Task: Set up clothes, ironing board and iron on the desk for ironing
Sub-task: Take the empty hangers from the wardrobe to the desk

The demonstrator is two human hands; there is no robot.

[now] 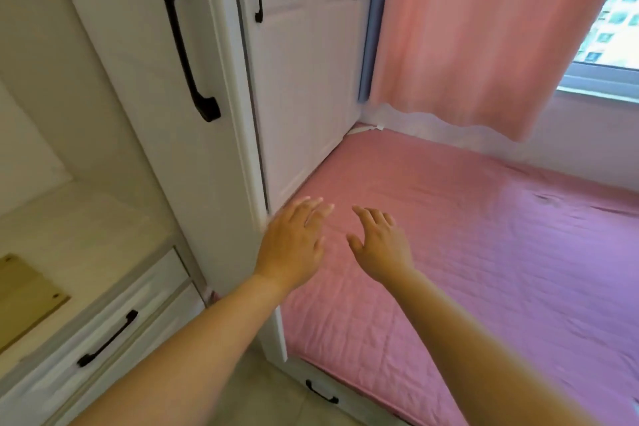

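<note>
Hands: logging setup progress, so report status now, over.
Left hand and right hand open, empty, above pink bed cover. No clothes, board or iron in view. White wardrobe doors shut.

- A pink quilted mattress cover (466,235) is being seen lying across the bed, reaching the wardrobe's foot.
- White wardrobe doors (304,79) with black handles (186,34) are standing shut.
- A pink curtain (484,34) is hanging beside the window (612,31).
- A wooden board (24,297) is lying at the counter's left edge, above a drawer (114,325).

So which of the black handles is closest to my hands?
The small black handle on the drawer under the pink bed, just below your forearms; the other drawer handle sits further left, the rest high on wardrobe doors.
</note>
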